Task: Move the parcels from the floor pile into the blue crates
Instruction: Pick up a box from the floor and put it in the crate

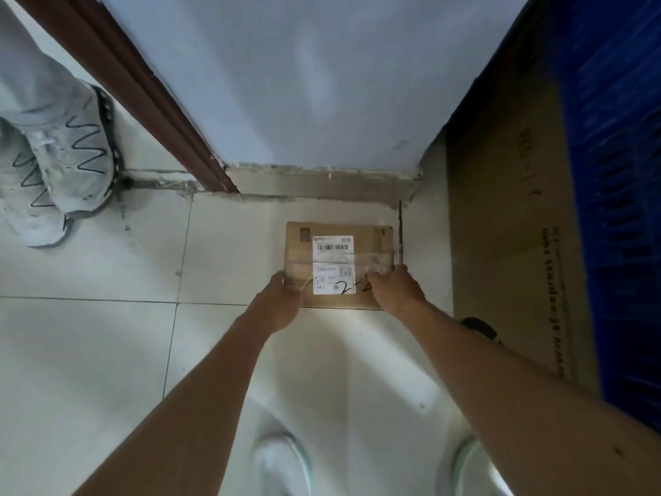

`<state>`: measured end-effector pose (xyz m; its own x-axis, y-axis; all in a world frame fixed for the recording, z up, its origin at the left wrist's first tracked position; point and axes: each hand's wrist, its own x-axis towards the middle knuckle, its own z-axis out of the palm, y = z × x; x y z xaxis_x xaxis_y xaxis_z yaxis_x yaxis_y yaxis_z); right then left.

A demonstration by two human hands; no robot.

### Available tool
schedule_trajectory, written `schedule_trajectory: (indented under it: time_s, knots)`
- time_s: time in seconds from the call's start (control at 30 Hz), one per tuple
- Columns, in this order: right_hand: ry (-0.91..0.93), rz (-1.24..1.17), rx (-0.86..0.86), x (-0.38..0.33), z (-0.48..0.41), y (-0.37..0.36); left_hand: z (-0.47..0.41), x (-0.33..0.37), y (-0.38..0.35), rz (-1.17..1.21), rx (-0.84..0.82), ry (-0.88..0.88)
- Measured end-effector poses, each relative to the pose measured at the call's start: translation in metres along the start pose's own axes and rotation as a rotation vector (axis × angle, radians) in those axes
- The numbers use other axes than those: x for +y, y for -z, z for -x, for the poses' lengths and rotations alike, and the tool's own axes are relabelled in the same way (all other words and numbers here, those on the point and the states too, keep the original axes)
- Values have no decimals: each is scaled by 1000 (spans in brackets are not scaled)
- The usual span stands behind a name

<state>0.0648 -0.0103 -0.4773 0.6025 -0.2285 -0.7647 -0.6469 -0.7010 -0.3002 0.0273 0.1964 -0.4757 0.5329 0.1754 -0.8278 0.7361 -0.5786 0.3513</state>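
A flat brown cardboard parcel [339, 245] with a white shipping label and clear tape lies on the tiled floor close to the wall. My left hand [277, 302] grips its near left corner, fingers curled over the edge. My right hand [395, 288] grips its near right corner the same way. A blue slotted crate [618, 209] stands along the right edge of the view, only partly seen.
A large flat sheet of cardboard [508, 245] leans between the parcel and the crate. A brown door frame [150, 94] runs up the left of the white wall. Another person's grey shoes [60, 166] stand at the left. My own shoes [282, 463] show below.
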Motion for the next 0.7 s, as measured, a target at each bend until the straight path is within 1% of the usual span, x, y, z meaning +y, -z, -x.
schedule_trajectory:
  time_s: [0.13, 0.23, 0.33, 0.43, 0.53, 0.7]
  knots:
    - [-33, -129, -31, 6, -9, -2, 4, 5, -2, 104, 11, 19]
    - [-42, -177, -70, 11, -6, 7, 10, 11, -2, 112, 2, 11]
    - [-33, -184, -57, 14, 4, 22, 20, 21, 1, 104, 24, -27]
    - [-26, -170, -5, 9, 27, 43, 44, 34, 8, 124, 26, -73]
    - [-22, -156, 40, -2, 57, 68, 77, 49, 23, 110, 31, -82]
    - [-36, -142, 51, -21, 124, 116, 151, 81, 62, 69, 35, -120]
